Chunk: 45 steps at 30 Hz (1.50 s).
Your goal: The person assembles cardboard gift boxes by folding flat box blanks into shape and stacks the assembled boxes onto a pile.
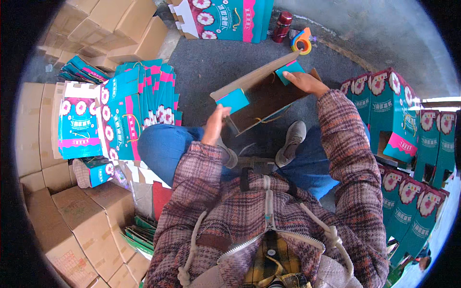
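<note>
The left hand (pixel 215 126) reaches up and forward, its fingertips touching the near corner of one teal flap; whether it grips or only presses, I cannot tell. The right hand (pixel 306 82) is stretched farther forward and turned inward, holding the carton's far right end with the thumb over a second teal flap. Both forearms, in plaid sleeves, bend inward at the elbow.

Between the hands is that open brown-lined cardboard carton (pixel 269 91), tilted, with two teal flaps (pixel 235 100) and a yellow cord (pixel 267 119) on its near side. Two grey shoes (pixel 293 139) stand close below it, and two blue-trousered knees (pixel 161 150) flank the space.

Beyond the carton, on dark grey floor, are one dark red bottle (pixel 282 27) and one orange, yellow and blue ring-shaped thing (pixel 301 42), with upright teal, white and pink printed panels (pixel 240 24) near them. Overlapping flat teal printed cartons (pixel 117 113) crowd the left knee, too many to count. Plain brown cardboard boxes (pixel 74 216) are stacked farther left. Teal printed boxes with maroon tops (pixel 379 108) stand in groups at the right; three show at lower right.
</note>
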Available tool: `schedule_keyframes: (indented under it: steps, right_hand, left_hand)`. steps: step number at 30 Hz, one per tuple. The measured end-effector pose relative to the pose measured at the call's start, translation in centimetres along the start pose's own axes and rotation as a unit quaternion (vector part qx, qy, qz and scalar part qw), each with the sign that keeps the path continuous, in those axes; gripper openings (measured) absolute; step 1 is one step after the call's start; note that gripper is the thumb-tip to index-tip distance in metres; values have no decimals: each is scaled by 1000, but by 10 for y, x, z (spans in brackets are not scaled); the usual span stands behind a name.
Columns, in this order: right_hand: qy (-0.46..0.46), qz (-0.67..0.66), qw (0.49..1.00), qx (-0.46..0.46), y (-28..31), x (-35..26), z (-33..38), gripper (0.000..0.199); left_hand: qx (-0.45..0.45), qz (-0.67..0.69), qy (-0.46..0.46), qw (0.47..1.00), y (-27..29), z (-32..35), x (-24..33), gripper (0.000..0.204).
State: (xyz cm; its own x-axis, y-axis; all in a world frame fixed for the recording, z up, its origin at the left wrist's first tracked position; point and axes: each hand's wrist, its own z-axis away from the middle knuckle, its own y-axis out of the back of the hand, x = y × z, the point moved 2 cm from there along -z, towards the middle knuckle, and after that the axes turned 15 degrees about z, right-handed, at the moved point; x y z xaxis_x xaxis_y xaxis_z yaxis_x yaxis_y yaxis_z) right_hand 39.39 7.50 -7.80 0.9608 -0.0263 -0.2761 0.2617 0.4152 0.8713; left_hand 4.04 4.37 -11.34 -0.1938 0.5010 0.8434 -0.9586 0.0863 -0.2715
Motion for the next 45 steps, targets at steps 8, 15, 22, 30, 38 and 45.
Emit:
schedule_keyframes:
  steps: [8,15,22,30,38,45]
  right_hand:
    - [-35,-225,957,178,20,-13,-16,85]
    - [-166,-398,894,121,27,-18,-13,72]
    - [-143,-393,907,52,15,7,-1,62]
    - [-204,-180,962,-25,14,8,12,68]
    - [-135,194,968,80,2,7,8,78]
    - [-80,243,963,89,10,-9,6,56]
  left_hand:
    - [-40,-154,-54,986,-9,7,4,73]
    - [-68,-157,-57,984,-11,15,8,57]
    - [71,-111,-173,976,20,24,-5,29]
    - [-57,-310,-338,887,6,22,7,28]
    - [-92,-373,-224,896,-7,19,15,42]
    - [-62,-402,-290,866,-14,13,8,43]
